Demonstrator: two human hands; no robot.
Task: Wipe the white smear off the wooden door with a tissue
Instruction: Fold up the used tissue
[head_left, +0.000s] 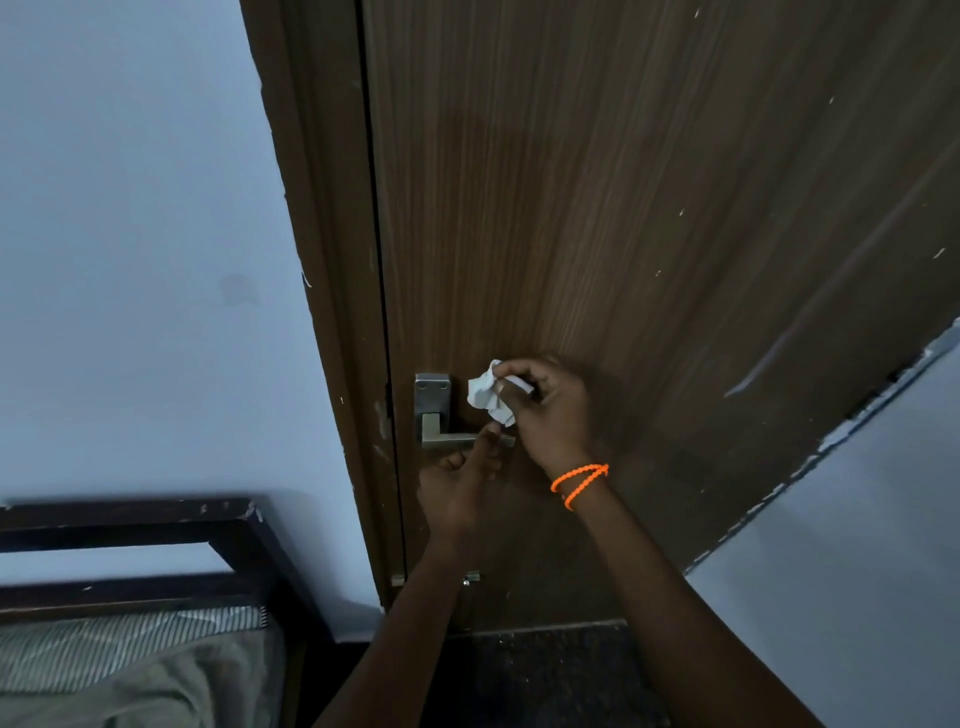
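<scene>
Bed frame (228, 525): dark wood, far left and low, against the pale wall (130, 208), with striped bedding (130, 649) under it; no part in the task
Door frame (332, 312): brown jamb between wall and door, with a few pale chips along its edge
Lever handle (441, 421): grey metal plate and bar at the door's left edge
Left hand (460, 486): just below the lever, fingers loosely curled and reaching up so that a fingertip meets the bottom of the tissue; it grips nothing firmly that I can see
Tissue (488, 392): crumpled white wad just right of the handle plate, in front of the door face; whether it presses the wood I cannot tell
Right hand (550, 410): pinching the tissue's upper part between thumb and fingers; orange bracelet (579, 483) on the wrist
Wooden door (649, 234): brown grain with scattered pale flecks
White smear (779, 364): likely the long pale streak on the door's right side, well apart from the tissue
Step in hand: probably bunching the tissue into a pad, wiping not yet begun
Next move: carry the wad right to the streak, press flat and rub along it
</scene>
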